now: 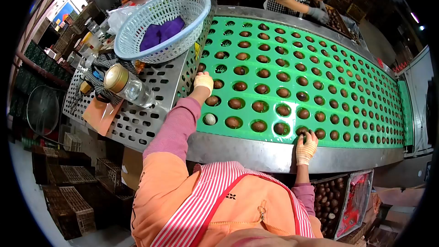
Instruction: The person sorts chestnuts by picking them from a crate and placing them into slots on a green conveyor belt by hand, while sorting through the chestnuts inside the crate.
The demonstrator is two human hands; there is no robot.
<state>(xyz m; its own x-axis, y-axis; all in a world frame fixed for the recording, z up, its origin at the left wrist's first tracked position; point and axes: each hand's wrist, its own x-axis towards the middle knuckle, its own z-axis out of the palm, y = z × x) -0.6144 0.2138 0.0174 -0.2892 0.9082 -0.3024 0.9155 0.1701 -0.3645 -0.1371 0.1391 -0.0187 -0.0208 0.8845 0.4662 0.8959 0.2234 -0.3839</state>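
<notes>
A green conveyor bed (283,99) carries rows of round wet pockets, most with a brown egg in them. My left hand (204,82), in a cream fingerless glove, is at the bed's left edge, its curled fingertips against a brown egg (201,67). At the near edge my right hand (307,149), gloved alike, has its bent fingers around a brown egg (302,131) in its pocket. A pale grey-white egg (209,119) lies in the near left corner pocket. Some pockets at the far left show no egg. The undersides of both hands are hidden.
Left of the bed, a perforated metal table (137,126) bears a light blue basket (201,9) with purple cloth and a glass jar (130,86). A crate of dark eggs (328,201) stands at my lower right. Across the bed, a co-worker's gloved hand (319,14) is at another egg tray.
</notes>
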